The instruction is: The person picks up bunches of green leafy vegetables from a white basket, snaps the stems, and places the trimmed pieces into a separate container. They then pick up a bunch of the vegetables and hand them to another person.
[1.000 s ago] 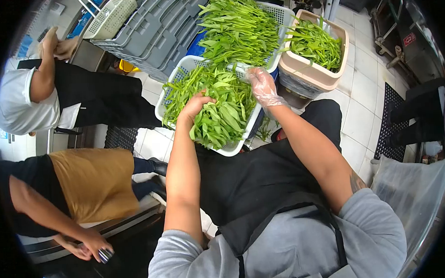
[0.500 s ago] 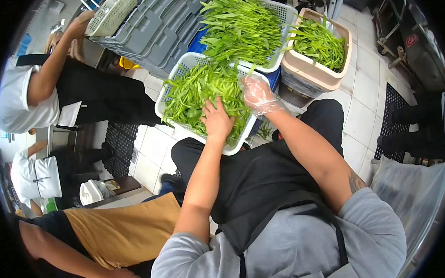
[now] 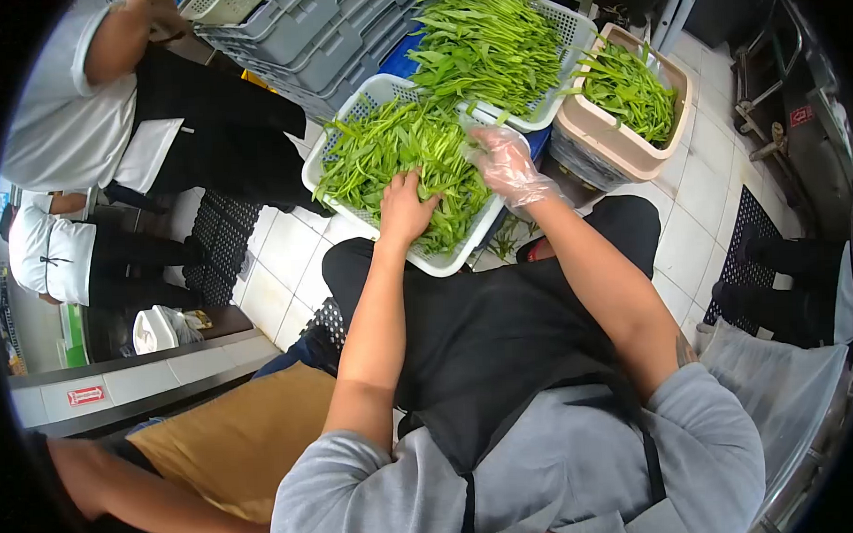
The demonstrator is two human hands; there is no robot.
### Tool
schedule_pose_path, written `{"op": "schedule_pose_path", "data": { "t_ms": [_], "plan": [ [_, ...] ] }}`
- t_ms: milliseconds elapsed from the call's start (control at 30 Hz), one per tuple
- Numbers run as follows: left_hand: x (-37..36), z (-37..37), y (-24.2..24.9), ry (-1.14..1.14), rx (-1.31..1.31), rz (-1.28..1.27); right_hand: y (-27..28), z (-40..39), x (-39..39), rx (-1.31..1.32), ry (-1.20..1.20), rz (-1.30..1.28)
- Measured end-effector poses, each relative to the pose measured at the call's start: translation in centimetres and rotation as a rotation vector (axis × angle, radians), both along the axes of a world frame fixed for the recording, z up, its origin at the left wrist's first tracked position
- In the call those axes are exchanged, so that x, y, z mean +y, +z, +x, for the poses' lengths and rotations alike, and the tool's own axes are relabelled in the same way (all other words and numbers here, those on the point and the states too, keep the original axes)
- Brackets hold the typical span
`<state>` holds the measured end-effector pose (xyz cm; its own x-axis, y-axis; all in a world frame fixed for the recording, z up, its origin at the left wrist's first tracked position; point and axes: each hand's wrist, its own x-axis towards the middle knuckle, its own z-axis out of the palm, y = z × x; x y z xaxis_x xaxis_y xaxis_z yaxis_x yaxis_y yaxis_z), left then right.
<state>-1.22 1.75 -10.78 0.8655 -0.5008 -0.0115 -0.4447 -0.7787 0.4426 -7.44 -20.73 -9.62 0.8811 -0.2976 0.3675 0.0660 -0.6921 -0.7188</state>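
Note:
Loose leafy green stems, looking like water spinach (image 3: 385, 150), fill the near white plastic basket (image 3: 322, 169) in front of my knees. My bare left hand (image 3: 406, 209) lies on the greens near the basket's front side, its fingers a little apart and the tips partly sunk among the leaves. A clear plastic glove covers my right hand (image 3: 506, 165), at the basket's right rim. Its fingers are curled, and whatever they may hold is hidden. Just behind stands a second white basket (image 3: 569, 38) heaped with longer greens, the stems lined up.
A beige bin (image 3: 565, 135) with cut greens stands at the right. Stacked grey crates (image 3: 306, 45) are behind on the left. A co-worker in a black apron (image 3: 214, 114) stands close on the left; another person in brown cloth (image 3: 235, 442) is near my left elbow.
My left hand has drawn its spread fingers closer and down into the greens. The gloved right hand has loosened slightly from a tighter fist. The view has shifted, and the left co-worker appears nearer.

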Motion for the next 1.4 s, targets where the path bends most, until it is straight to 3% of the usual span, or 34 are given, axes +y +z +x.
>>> {"op": "schedule_pose_path", "data": {
  "t_ms": [100, 233, 300, 333, 367, 400, 467, 500, 533, 633, 700, 733, 800, 900, 1000, 1100, 1233, 1333, 1400],
  "plan": [
    [0.7, -0.5, -0.2, -0.046, -0.04, -0.013, 0.9, 0.7, 0.9, -0.2, 0.145, -0.275],
    [0.7, -0.7, -0.5, -0.031, -0.068, -0.045, 2.0, 2.4, 2.2, 0.278, 0.224, -0.594],
    [1.0, -0.5, -1.8, -0.054, -0.135, -0.101, -2.6, 3.6, 1.2, 0.26, 0.172, -0.634],
    [1.3, -0.8, -1.5, -0.061, -0.137, -0.151, -5.4, 4.5, 0.2, 0.107, 0.121, -0.595],
    [1.5, -0.2, -3.6, -0.074, -0.261, -0.092, -6.6, 5.1, -1.4, 0.209, 0.22, -0.528],
    [1.1, -1.4, -0.9, 0.027, -0.142, -0.051, -2.3, 3.7, 0.0, 0.057, 0.286, -0.519],
    [1.5, -1.4, -0.4, 0.061, -0.064, -0.081, 3.1, 3.5, 1.0, 0.091, 0.358, -0.476],
    [1.1, -1.7, 0.4, 0.1, -0.058, -0.085, 4.3, 3.3, 0.5, -0.044, 0.38, -0.54],
    [0.9, -1.6, 0.3, 0.097, -0.103, -0.141, 5.5, 2.9, 0.2, 0.021, 0.362, -0.615],
    [0.7, -0.9, 0.0, 0.125, -0.145, -0.13, 8.2, 2.5, 0.2, -0.139, 0.315, -0.502],
    [1.3, -0.5, 2.3, 0.058, -0.121, -0.146, 8.7, 2.0, -1.2, 0.127, 0.246, -0.387],
    [1.7, -0.5, 3.7, 0.062, 0.004, -0.125, 7.5, 1.7, -2.9, -0.342, 0.382, -0.31],
    [2.9, -0.3, 6.0, 0.025, -0.047, -0.052, 10.1, 1.1, -3.7, -0.198, 0.349, -0.389],
    [3.6, -1.8, 12.4, 0.005, -0.274, -0.37, 15.7, -0.9, -2.3, -0.151, 0.311, -0.379],
    [1.3, -3.2, 16.3, -0.008, -0.357, -0.614, 17.7, -1.6, -1.3, -0.161, 0.338, -0.245],
    [-1.7, -2.9, 15.7, -0.153, -0.228, -0.629, 18.5, -1.4, -0.4, -0.148, 0.307, -0.148],
    [-1.4, -1.4, 11.1, 0.008, 0.103, -0.195, 18.5, -1.4, -2.2, -0.098, 0.14, -0.218],
    [1.0, -0.7, 7.6, 0.037, 0.146, 0.082, 18.6, -2.1, -3.6, 0.048, 0.045, -0.163],
    [1.9, -1.1, 7.8, 0.14, -0.205, -0.138, 18.5, -2.4, -3.8, 0.091, 0.059, -0.165]
  ]
}}
